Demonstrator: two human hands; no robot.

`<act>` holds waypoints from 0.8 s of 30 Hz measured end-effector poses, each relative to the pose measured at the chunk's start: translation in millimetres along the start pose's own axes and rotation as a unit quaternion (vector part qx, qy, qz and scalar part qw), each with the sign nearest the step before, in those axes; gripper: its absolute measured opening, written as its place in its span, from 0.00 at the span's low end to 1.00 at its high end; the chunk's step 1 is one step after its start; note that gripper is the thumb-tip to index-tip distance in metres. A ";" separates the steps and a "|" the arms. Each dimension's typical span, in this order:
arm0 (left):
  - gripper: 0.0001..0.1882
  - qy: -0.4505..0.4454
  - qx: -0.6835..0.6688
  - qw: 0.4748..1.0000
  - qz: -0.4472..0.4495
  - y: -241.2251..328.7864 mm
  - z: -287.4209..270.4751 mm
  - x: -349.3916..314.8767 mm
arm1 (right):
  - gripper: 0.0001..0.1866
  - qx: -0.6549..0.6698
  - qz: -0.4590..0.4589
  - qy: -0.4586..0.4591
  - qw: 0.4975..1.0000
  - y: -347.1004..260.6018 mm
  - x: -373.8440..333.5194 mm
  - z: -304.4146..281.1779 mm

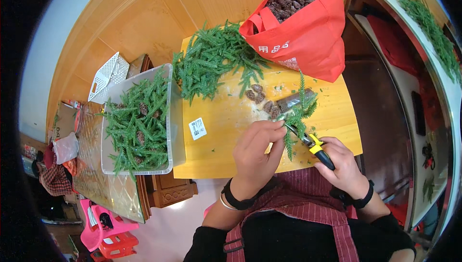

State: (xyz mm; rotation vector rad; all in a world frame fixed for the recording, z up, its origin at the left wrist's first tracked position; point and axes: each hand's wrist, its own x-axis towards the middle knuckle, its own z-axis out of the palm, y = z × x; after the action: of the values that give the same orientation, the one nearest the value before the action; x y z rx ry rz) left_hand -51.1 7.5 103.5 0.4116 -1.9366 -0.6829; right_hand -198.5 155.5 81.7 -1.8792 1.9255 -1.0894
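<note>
My left hand (pixel 255 151) pinches the stem end of a green artificial pine sprig (pixel 304 110) above the near right part of the yellow tabletop (pixel 216 141). In my right hand (pixel 344 165) are pliers (pixel 317 149) with black and yellow handles. Their jaws reach to the sprig's stem beside my left fingertips; whether they grip it I cannot tell. Just beyond my fingers lie several small brown pine cones (pixel 257 94) and a dark roll-shaped thing (pixel 292 101), partly covered by the sprig.
A heap of green sprigs (pixel 211 62) covers the table's far left. Behind stands a red bag (pixel 308 40) full of pine cones. To the left, a clear plastic bin (pixel 177 132) holds sprigs with cones. A white label (pixel 197 128) lies on the table. A shelf (pixel 409 35) stands at right.
</note>
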 end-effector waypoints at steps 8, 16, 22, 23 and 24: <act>0.07 -0.021 -0.035 0.999 -0.029 0.7 -1.2 1.7 | 0.12 0.017 0.024 -0.013 0.999 0.6 -2.6 -1.4; 0.08 -0.030 -0.098 0.992 -0.072 -0.7 -1.4 -0.6 | 0.13 0.332 0.077 -0.070 0.937 -0.8 -4.9 -1.3; 0.08 -0.020 -0.157 0.980 -0.124 -2.1 2.7 -1.0 | 0.13 0.316 0.088 -0.081 0.941 1.0 -5.5 -2.9; 0.08 -0.009 -0.190 0.969 -0.159 -1.6 2.9 -0.7 | 0.13 0.315 0.088 -0.082 0.941 1.1 -4.9 -3.0; 0.08 -0.008 -0.190 0.969 -0.159 -2.4 2.3 -1.6 | 0.12 0.293 0.084 -0.084 0.949 0.9 -4.0 -3.5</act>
State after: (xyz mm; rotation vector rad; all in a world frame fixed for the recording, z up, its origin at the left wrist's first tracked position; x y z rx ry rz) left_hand -52.6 7.1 100.1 0.4788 -1.7162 -1.2434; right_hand -200.9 160.3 82.3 -1.4002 1.4232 -1.2269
